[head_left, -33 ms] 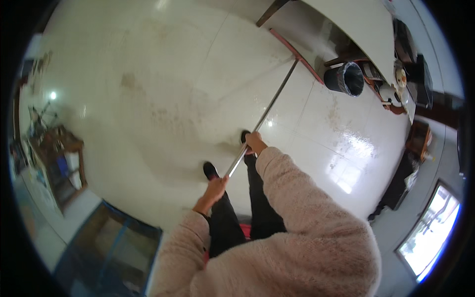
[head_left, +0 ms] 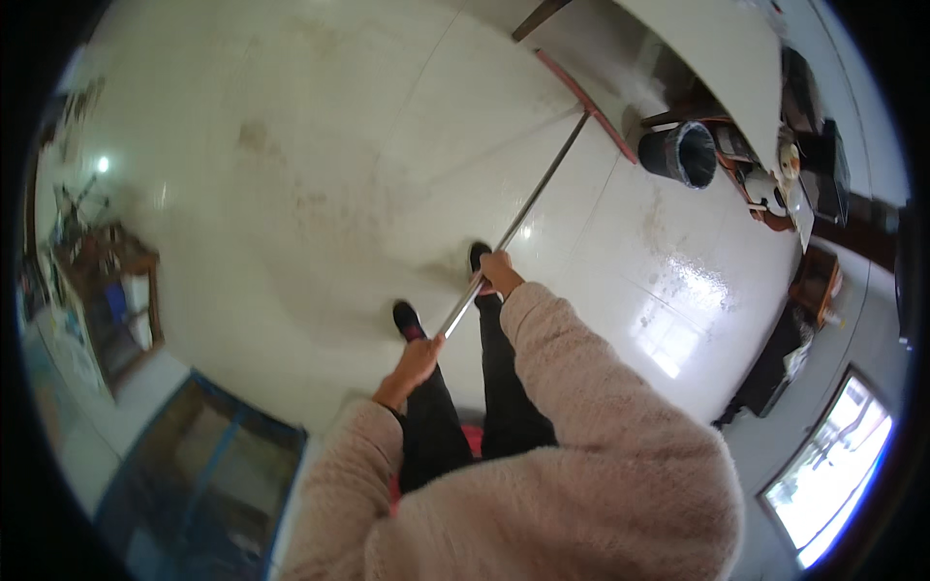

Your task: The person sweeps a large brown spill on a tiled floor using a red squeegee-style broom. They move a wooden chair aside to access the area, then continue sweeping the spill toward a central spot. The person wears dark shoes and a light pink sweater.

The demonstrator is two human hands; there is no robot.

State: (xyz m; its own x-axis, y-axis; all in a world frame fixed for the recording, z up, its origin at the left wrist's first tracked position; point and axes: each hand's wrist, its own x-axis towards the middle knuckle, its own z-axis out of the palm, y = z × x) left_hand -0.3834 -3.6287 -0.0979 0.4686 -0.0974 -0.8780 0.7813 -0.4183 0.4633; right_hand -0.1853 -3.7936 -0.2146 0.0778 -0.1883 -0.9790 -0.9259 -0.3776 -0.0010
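Observation:
A floor squeegee [head_left: 544, 184] with a long metal handle and a reddish wide head slants from my body up to the far right. Its head rests on the pale, wet-looking tiled floor [head_left: 320, 126], close to a table leg. My left hand [head_left: 418, 359] is closed round the handle's near end. Further up the same handle, my right hand [head_left: 500, 272] grips it in front of my dark shoes. Brownish smears mark the tiles left of the handle and at its right.
Beside the squeegee head stands a dark bin [head_left: 678, 155] with a liner. A white-topped table [head_left: 717, 48] reaches in from the upper right. At left are a wooden shelf unit [head_left: 111, 300] and a blue-framed glass-like case [head_left: 203, 465]. A bright window [head_left: 833, 465] is at lower right.
The whole view has shifted slightly. The squeegee head appears a little further right beside the bin, and both hands keep their hold on the handle.

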